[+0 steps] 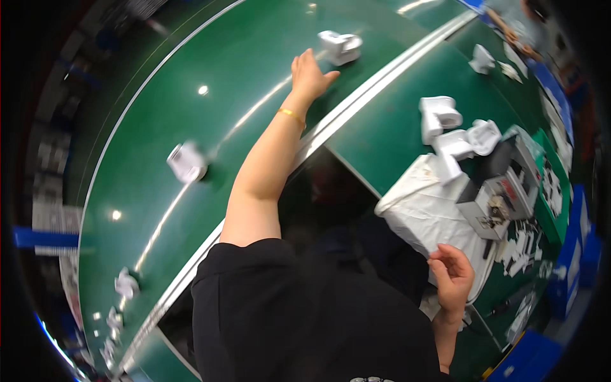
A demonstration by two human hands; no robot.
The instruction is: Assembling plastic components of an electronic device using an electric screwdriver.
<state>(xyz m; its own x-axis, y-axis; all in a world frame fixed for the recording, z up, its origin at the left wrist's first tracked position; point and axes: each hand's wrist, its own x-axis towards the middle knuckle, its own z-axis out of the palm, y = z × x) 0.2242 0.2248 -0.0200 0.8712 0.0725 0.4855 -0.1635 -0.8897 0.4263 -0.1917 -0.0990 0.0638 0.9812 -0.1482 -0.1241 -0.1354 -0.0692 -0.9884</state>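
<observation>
My left hand [310,77] stretches far out over the green conveyor belt [254,89], its thumb spread from the fingers and nothing in it. Just beyond its fingertips stands a glossy white moulded plastic part [341,47], apart from the hand as far as I can see. My right hand [453,280] hovers by the edge of a white cloth [423,207] at the lower right. Its fingers are loosely curled, with a gap to the thumb, and I see nothing in them. More white plastic parts [439,118] are grouped on the green side table [375,140] beyond the cloth.
Another white part [187,162] sits on the belt, blurred, with several smaller ones toward the lower left. A white rail [388,76] divides belt and table. A grey box [487,207] of small hardware, a green tray [552,191] and blue bins [525,360] stand right. A co-worker's arm [506,28] shows top right.
</observation>
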